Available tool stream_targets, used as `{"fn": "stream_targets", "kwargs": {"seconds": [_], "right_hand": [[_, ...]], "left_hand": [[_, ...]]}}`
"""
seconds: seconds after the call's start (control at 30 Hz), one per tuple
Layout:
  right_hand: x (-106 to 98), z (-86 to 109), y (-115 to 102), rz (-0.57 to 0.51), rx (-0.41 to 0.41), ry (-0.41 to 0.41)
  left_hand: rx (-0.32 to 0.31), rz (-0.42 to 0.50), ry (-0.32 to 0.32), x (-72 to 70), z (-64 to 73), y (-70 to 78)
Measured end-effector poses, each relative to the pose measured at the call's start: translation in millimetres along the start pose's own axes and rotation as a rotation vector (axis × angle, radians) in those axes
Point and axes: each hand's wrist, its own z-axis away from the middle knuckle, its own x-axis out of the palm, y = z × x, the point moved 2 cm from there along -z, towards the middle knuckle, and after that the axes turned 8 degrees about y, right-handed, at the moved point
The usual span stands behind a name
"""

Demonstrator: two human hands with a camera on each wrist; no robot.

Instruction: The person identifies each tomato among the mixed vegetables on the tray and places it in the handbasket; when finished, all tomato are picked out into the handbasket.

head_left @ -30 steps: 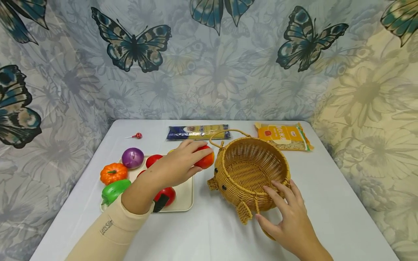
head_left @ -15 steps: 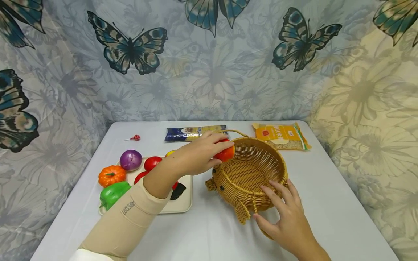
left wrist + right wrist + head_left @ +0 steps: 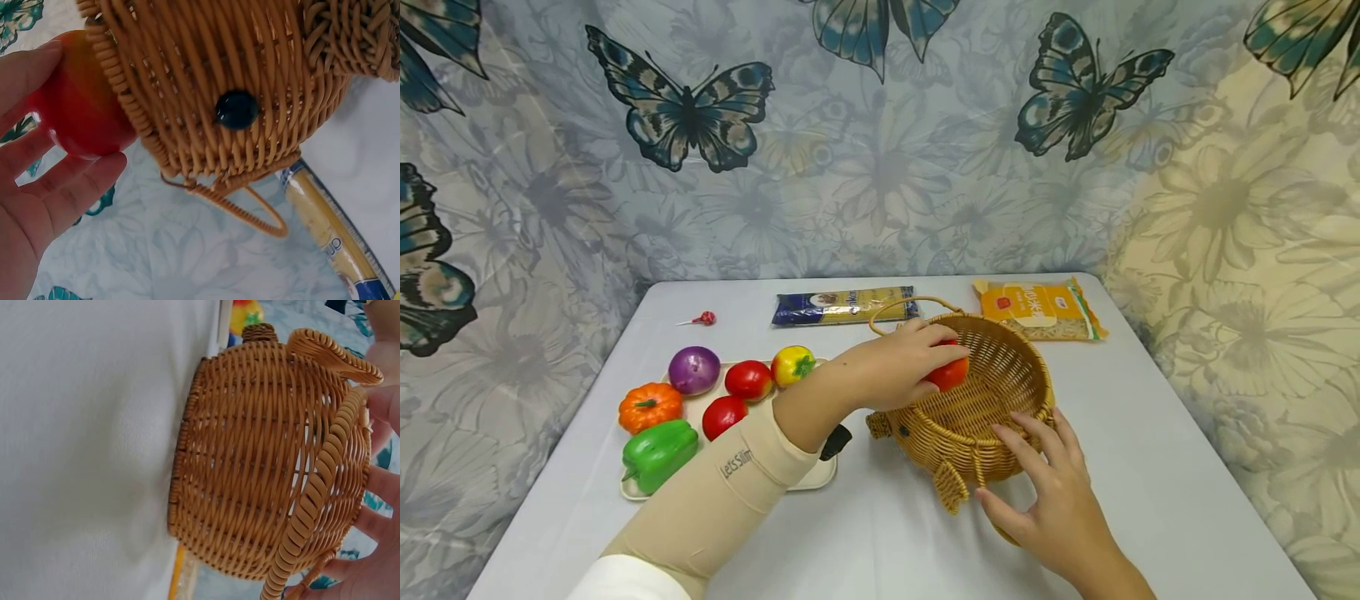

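Observation:
My left hand (image 3: pixel 906 367) grips a round red-and-orange fruit (image 3: pixel 950 374) above the left part of the wicker basket's (image 3: pixel 946 429) opening. In the left wrist view the fruit (image 3: pixel 81 100) shows between thumb and fingers beside the basket's rim, its lower part in front of the weave hidden. The basket has an animal face with a black eye (image 3: pixel 237 109). At its right front, my right hand (image 3: pixel 1052 492) holds the rim, fingertips over the inner side and thumb outside near the handle. The right wrist view shows the basket's woven side (image 3: pixel 250 456) standing upright on the table.
A cream tray (image 3: pixel 827 477) at left holds an eggplant-purple ball (image 3: pixel 694 370), a pumpkin (image 3: pixel 651 407), a green pepper (image 3: pixel 660 454), red round pieces (image 3: pixel 748 380) and a yellow pepper (image 3: pixel 793 365). Behind lie a lollipop (image 3: pixel 704 318), a pasta packet (image 3: pixel 835 306) and an orange bag (image 3: pixel 1041 310).
My left hand has carried the red-and-orange fruit rightward from beside the basket to above its opening. My right hand has kept its hold on the rim.

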Motion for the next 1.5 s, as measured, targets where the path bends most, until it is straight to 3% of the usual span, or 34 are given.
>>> {"fn": "stream_targets", "kwargs": {"seconds": [0.43,0.83,1.17,1.5], "right_hand": [[-0.2,0.5,-0.9,0.002,0.015,0.006],[-0.3,-0.4,-0.6,0.006,0.0,0.007],[0.1,-0.7,-2.2,-0.001,0.013,0.005],[1.1,-1.0,-5.5,-0.013,0.04,0.012]], "left_hand": [[-0.002,-0.056,-0.078,21.1,-9.0,2.1],[-0.007,-0.045,-0.093,15.4,-3.1,4.3],[-0.038,-0.014,-0.066,4.1,22.9,-1.1],[-0.157,0.026,-0.05,1.9,63.3,-23.1]]}}
